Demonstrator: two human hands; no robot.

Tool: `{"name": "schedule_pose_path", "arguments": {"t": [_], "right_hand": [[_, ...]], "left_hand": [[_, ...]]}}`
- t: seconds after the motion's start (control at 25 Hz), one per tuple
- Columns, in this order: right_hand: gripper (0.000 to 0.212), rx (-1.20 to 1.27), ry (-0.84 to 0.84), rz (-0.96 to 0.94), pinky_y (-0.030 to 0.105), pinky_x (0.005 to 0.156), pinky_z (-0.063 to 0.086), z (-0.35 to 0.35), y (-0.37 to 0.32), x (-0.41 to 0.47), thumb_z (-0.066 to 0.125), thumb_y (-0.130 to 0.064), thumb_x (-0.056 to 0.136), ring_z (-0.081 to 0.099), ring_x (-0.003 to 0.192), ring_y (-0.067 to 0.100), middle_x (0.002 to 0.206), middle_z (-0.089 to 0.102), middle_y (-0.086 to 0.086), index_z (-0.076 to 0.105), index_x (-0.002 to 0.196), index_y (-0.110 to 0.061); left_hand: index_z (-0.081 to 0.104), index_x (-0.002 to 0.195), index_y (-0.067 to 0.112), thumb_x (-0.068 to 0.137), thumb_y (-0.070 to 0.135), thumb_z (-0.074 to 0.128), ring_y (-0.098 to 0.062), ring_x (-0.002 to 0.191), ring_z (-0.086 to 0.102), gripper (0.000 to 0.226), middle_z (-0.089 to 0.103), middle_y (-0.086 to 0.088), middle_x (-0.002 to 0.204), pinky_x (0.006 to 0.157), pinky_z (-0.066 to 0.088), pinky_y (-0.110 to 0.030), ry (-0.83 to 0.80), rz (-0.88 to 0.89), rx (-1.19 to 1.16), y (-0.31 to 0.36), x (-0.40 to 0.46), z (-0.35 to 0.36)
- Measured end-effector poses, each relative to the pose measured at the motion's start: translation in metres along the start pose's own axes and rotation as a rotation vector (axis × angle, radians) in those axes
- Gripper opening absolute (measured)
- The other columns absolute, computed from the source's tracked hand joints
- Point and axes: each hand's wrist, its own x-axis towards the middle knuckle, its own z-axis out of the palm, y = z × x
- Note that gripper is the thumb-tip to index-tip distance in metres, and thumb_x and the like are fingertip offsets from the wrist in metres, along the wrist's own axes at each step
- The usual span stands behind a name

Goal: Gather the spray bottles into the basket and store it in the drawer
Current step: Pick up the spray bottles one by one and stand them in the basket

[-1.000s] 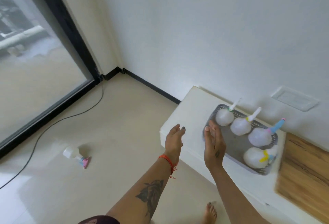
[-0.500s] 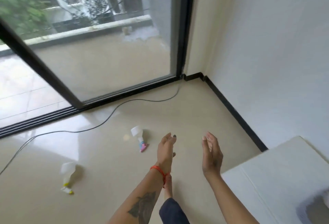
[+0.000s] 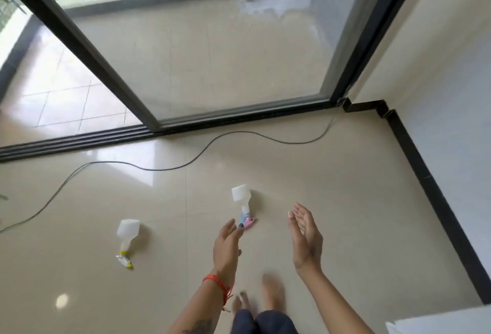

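Two white spray bottles lie on the beige tiled floor. One with a pink and blue spray head (image 3: 242, 202) lies just beyond my left hand (image 3: 226, 247), whose fingertips are near its nozzle. The other, with a yellow spray head (image 3: 126, 238), lies farther left. My right hand (image 3: 305, 235) hangs open to the right, palm turned inward. Both hands hold nothing. The basket and the drawer are out of view.
A thin black cable (image 3: 170, 167) snakes across the floor before the sliding glass door's track (image 3: 164, 131). A black skirting board (image 3: 430, 193) runs along the white wall on the right. A white cabinet corner (image 3: 446, 323) shows at the bottom right. My feet (image 3: 265, 293) are below.
My view has swung left, away from the cabinet and the basket of bottles, to the floor by the glass door. Both floor bottles now lie closer, and my left hand nears the pink-headed one.
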Motion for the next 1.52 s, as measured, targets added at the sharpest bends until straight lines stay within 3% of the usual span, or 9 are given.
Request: {"name": "schedule_pose_path", "arguments": {"t": [0.24, 0.48, 0.64, 0.88, 1.0, 1.12, 1.24, 1.4, 1.52], "right_hand": [[0.033, -0.082, -0.100, 0.080, 0.012, 0.082, 0.040, 0.077, 0.097, 0.094, 0.058, -0.031, 0.090, 0.058, 0.105, 0.007, 0.125, 0.060, -0.002, 0.055, 0.121, -0.025], [0.046, -0.214, -0.180, 0.215, 0.026, 0.094, 0.041, 0.144, 0.250, 0.199, 0.058, -0.040, 0.087, 0.054, 0.115, 0.012, 0.133, 0.055, -0.001, 0.048, 0.129, -0.025], [0.057, -0.373, -0.261, 0.285, 0.025, 0.093, 0.037, 0.183, 0.341, 0.250, 0.059, -0.043, 0.083, 0.049, 0.122, 0.017, 0.138, 0.051, 0.002, 0.043, 0.133, -0.022], [0.053, -0.569, -0.316, 0.216, 0.027, 0.086, 0.041, 0.231, 0.412, 0.285, 0.063, -0.041, 0.080, 0.054, 0.114, 0.023, 0.123, 0.059, 0.005, 0.046, 0.124, -0.016], [0.044, -0.549, -0.292, 0.144, 0.029, 0.089, 0.044, 0.237, 0.420, 0.288, 0.065, -0.029, 0.081, 0.055, 0.114, 0.023, 0.121, 0.061, 0.006, 0.050, 0.120, -0.014], [0.045, -0.552, -0.283, 0.151, 0.029, 0.086, 0.047, 0.222, 0.407, 0.281, 0.066, -0.031, 0.080, 0.057, 0.109, 0.023, 0.117, 0.062, 0.005, 0.052, 0.119, -0.014], [0.049, -0.541, -0.268, 0.123, 0.024, 0.076, 0.045, 0.183, 0.366, 0.266, 0.072, -0.036, 0.074, 0.061, 0.097, 0.020, 0.107, 0.067, 0.000, 0.054, 0.116, -0.020], [0.054, -0.456, -0.311, 0.172, 0.028, 0.075, 0.053, 0.121, 0.282, 0.246, 0.073, -0.043, 0.070, 0.064, 0.081, 0.013, 0.091, 0.065, -0.008, 0.054, 0.118, -0.027], [0.046, -0.347, -0.368, 0.237, 0.024, 0.078, 0.053, 0.072, 0.217, 0.228, 0.066, -0.052, 0.073, 0.064, 0.086, 0.007, 0.092, 0.062, -0.018, 0.058, 0.114, -0.033]], "left_hand": [[0.042, 0.139, 0.021, 0.092, 0.023, 0.055, -0.020, 0.128, 0.046, 0.049, 0.046, -0.001, 0.144, 0.107, 0.038, -0.041, 0.071, -0.013, 0.120, -0.050, 0.150, -0.020], [0.029, 0.145, 0.027, 0.086, 0.027, 0.062, -0.023, 0.136, 0.038, 0.068, 0.033, 0.003, 0.153, 0.101, 0.033, -0.031, 0.125, -0.003, 0.239, -0.116, 0.319, -0.011], [0.012, 0.150, 0.026, 0.078, 0.031, 0.071, -0.020, 0.145, 0.020, 0.093, 0.014, 0.003, 0.160, 0.118, 0.022, -0.041, 0.105, 0.139, 0.384, -0.150, 0.417, 0.001], [0.006, 0.150, 0.025, 0.069, 0.036, 0.079, -0.009, 0.146, 0.008, 0.110, 0.002, 0.005, 0.161, 0.111, 0.012, -0.023, 0.090, 0.362, 0.658, -0.177, 0.499, 0.020], [0.020, 0.148, 0.023, 0.070, 0.025, 0.079, -0.013, 0.141, 0.024, 0.097, 0.019, 0.003, 0.157, 0.103, 0.020, -0.016, 0.093, 0.406, 0.693, -0.184, 0.510, 0.025], [0.032, 0.142, 0.023, 0.067, 0.026, 0.081, -0.020, 0.131, 0.040, 0.090, 0.034, 0.002, 0.147, 0.106, 0.036, -0.029, 0.104, 0.382, 0.675, -0.175, 0.498, 0.025], [0.034, 0.141, 0.025, 0.066, 0.035, 0.081, -0.021, 0.129, 0.044, 0.090, 0.037, 0.002, 0.145, 0.105, 0.042, -0.043, 0.083, 0.343, 0.654, -0.151, 0.463, 0.031], [0.036, 0.140, 0.027, 0.066, 0.041, 0.080, -0.018, 0.130, 0.043, 0.087, 0.043, 0.003, 0.143, 0.105, 0.041, -0.041, 0.060, 0.304, 0.579, -0.111, 0.402, 0.051], [0.041, 0.136, 0.028, 0.064, 0.044, 0.080, -0.017, 0.129, 0.044, 0.083, 0.048, 0.003, 0.139, 0.105, 0.041, -0.039, 0.020, 0.272, 0.524, -0.077, 0.353, 0.067]]}}
